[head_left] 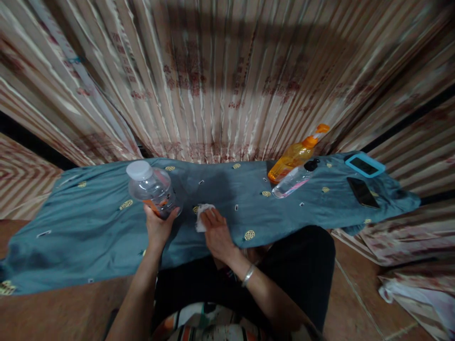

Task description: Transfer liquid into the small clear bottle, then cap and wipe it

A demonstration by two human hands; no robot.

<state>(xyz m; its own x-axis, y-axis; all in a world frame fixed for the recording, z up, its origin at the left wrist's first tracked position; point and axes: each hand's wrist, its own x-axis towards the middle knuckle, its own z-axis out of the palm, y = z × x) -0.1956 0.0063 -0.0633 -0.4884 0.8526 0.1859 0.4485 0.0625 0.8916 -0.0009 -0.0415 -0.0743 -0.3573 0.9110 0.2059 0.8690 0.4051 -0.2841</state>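
Observation:
My left hand point(159, 225) is wrapped round the lower part of a large clear plastic bottle point(151, 185) with a white cap and an orange label. The bottle is upright with a slight tilt, over the left half of the cloth-covered table. Beside it, my right hand point(217, 234) rests low over the table with its fingers on a crumpled white tissue point(202, 219). The tissue lies under and between those fingers, apart from the bottle. Whether the bottle's base touches the cloth is hard to tell.
A blue-green cloth point(220, 184) with pineapple prints covers the narrow table. To the right stand a yellow-orange pump bottle point(291, 158) and a clear pump bottle point(293, 181). A light-blue framed device point(365, 165) and a dark phone point(362, 192) lie farther right. Striped curtains point(220, 94) hang behind.

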